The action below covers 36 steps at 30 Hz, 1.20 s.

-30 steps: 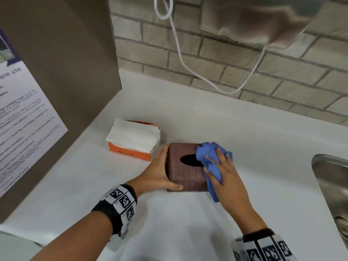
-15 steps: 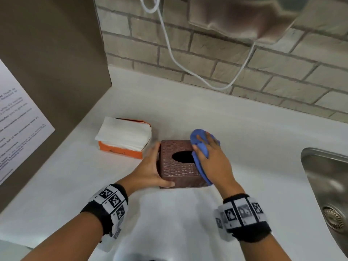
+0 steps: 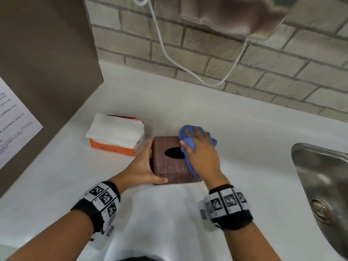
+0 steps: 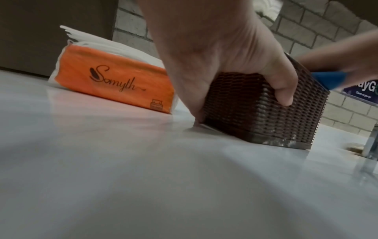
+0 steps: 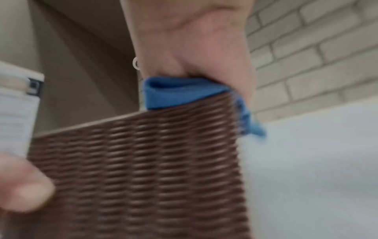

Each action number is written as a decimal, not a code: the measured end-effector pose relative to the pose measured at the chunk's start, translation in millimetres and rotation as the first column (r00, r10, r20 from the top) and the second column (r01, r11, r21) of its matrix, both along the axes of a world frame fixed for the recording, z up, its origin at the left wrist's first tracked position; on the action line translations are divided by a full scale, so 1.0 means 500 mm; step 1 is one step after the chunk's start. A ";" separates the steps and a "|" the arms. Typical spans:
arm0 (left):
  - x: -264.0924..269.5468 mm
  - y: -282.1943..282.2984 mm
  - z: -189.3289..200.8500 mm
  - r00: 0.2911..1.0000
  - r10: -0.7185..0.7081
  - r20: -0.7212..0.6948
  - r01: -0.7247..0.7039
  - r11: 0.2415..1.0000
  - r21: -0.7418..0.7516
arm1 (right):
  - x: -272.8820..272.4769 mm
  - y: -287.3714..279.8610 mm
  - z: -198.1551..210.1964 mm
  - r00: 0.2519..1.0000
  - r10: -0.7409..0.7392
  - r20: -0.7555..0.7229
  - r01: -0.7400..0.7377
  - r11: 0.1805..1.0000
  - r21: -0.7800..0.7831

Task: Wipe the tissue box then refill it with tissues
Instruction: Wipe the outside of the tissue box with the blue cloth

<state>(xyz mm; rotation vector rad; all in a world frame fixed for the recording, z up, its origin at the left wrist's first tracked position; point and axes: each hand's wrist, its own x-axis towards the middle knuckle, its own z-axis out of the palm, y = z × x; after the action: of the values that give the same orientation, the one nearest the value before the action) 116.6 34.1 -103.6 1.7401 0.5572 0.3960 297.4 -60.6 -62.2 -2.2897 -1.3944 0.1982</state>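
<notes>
Right hand (image 3: 200,153): pressed onto a bunched blue cloth (image 3: 188,145), fingers spread flat over it, the cloth bunched under the palm in the right wrist view; the cloth is laid on the far right corner of the top of the brown woven tissue box (image 3: 170,166), beside the oval opening (image 3: 174,153), with one tail hung down the right wall.

Left hand (image 3: 145,166): closed on the box's left side, thumb laid along the near wall, fingers on the left wall; the box is thereby held flat on the white counter (image 3: 244,147).

Change noted: against the picture a second earlier, the cloth is carried from the near right part of the top to the far right corner; the left-hand hold is unaltered. Wiping of the top is judged under way and not finished; the side walls are judged not yet wiped; refilling is not begun.

Tissues: a white stack in an orange pack (image 3: 114,136), laid just left of the box, near but apart from it.

View differences: the opening, dark with no tissue showing, is shown by the head view only; pale residue along the base rim (image 4: 282,142) of the near wall and the pack's lettering "Somyth" are shown by the left wrist view only; the cloth's fold over the top edge is shown close by the right wrist view, though blurred.

Surroundings: a steel sink (image 3: 323,185) at the right; a white cable (image 3: 169,53) on the brick wall.
</notes>
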 end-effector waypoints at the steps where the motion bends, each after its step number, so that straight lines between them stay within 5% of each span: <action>1: 0.001 -0.001 -0.001 1.000 0.009 -0.009 -0.009 0.999 0.034 | 0.020 -0.016 -0.001 0.995 -0.050 -0.088 0.050 0.999 0.000; 3: -0.001 0.006 0.000 1.000 0.009 -0.018 -0.008 0.999 0.037 | 0.001 -0.037 -0.010 0.985 -0.145 -0.097 0.143 0.989 -0.028; 5: -0.007 0.009 -0.001 1.000 0.012 0.007 -0.013 0.998 0.069 | -0.084 -0.033 -0.007 0.980 -0.170 0.102 0.170 0.985 0.011; 7: 0.007 -0.022 0.009 0.968 -0.099 0.232 0.080 0.993 0.088 | -0.174 -0.015 -0.009 0.988 -0.076 0.133 0.069 0.996 0.059; 8: 0.012 -0.047 0.011 0.889 -0.057 0.455 0.006 0.994 0.112 | -0.213 -0.009 -0.012 0.992 0.007 0.125 -0.014 0.998 0.055; 9: -0.002 -0.075 0.021 0.718 0.057 0.693 0.035 0.992 -0.119 | -0.243 -0.008 -0.017 0.987 0.096 0.127 -0.101 0.994 0.038; 10: -0.010 -0.086 0.020 0.613 0.107 0.783 0.231 0.923 -0.307 | -0.256 -0.014 -0.021 0.976 0.159 0.148 -0.166 0.986 0.034; 11: -0.019 -0.070 0.025 0.755 0.143 0.640 0.092 0.943 -0.320 | -0.251 -0.024 -0.023 0.965 0.197 0.172 -0.206 0.978 0.037; 12: -0.023 -0.055 0.025 0.878 0.126 0.462 -0.083 0.990 -0.113 | -0.232 -0.039 -0.023 0.968 0.191 0.162 -0.200 0.979 0.047; 14: -0.018 -0.011 0.013 0.994 -0.029 0.105 0.029 1.000 0.007 | -0.168 -0.068 -0.021 0.993 0.090 0.071 -0.096 0.992 0.087; 18: -0.002 0.010 -0.007 0.999 -0.020 -0.031 0.021 0.999 0.043 | -0.067 -0.117 -0.017 0.962 -0.221 -0.160 0.238 0.967 0.095; 20: 0.000 0.008 -0.019 1.000 -0.019 -0.015 0.019 0.999 0.047 | -0.107 -0.102 -0.009 0.963 -0.268 -0.025 0.269 0.960 0.072; 24: -0.002 0.013 -0.014 0.999 -0.013 0.030 0.013 1.000 0.002 | -0.204 -0.024 -0.020 0.975 -0.098 0.199 0.093 0.995 0.035; 28: 0.004 0.016 -0.015 0.999 0.014 0.034 -0.017 0.996 0.084 | -0.130 0.014 -0.017 0.978 0.027 0.208 -0.025 1.000 -0.013; 32: 0.007 0.013 -0.015 0.999 0.033 -0.014 -0.032 0.999 0.044 | -0.026 0.023 -0.003 0.982 -0.106 0.157 0.106 0.994 0.009; 36: 0.017 0.008 -0.026 0.997 0.075 0.024 -0.075 0.997 0.007 | -0.160 0.014 -0.020 0.986 0.050 0.161 -0.055 0.998 0.031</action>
<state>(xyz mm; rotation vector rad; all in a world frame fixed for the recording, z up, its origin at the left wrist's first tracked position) 125.0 38.4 -116.7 1.7234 0.6057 0.4723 217.2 -53.3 -72.0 -2.2840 -1.5261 0.0049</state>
